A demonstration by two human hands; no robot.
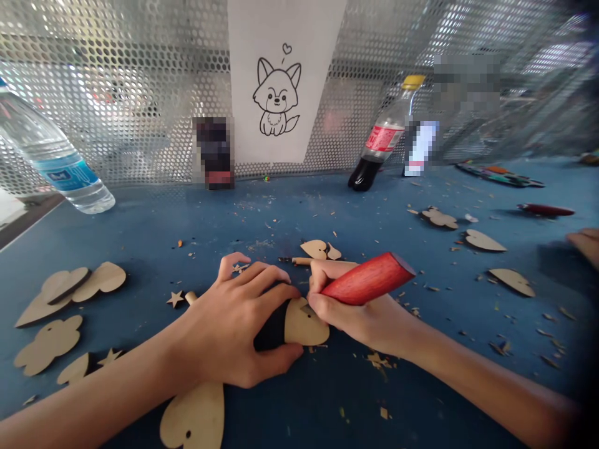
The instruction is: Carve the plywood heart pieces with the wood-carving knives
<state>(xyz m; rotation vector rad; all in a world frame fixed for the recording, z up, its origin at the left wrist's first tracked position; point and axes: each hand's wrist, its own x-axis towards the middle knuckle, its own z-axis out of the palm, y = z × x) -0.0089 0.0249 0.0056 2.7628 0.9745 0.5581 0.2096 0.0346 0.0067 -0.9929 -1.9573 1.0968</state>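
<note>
My left hand arches over a light wooden piece on the blue table, its thumb and fingers gripping the edges. The piece's right end is rounded with a small hole; a dark area lies beside it under my palm, and the rest is hidden. My right hand is closed round a carving tool with a thick red wooden handle. The tool's tip meets the piece near the hole, mostly covered by my fingers. Just beyond my hands are a small wooden heart and a thin stick.
Wooden hearts and flower shapes lie at left, more cutouts at right. A water bottle, cola bottle and fox drawing are along the mesh. Shavings litter the table. Another person's hand shows at right.
</note>
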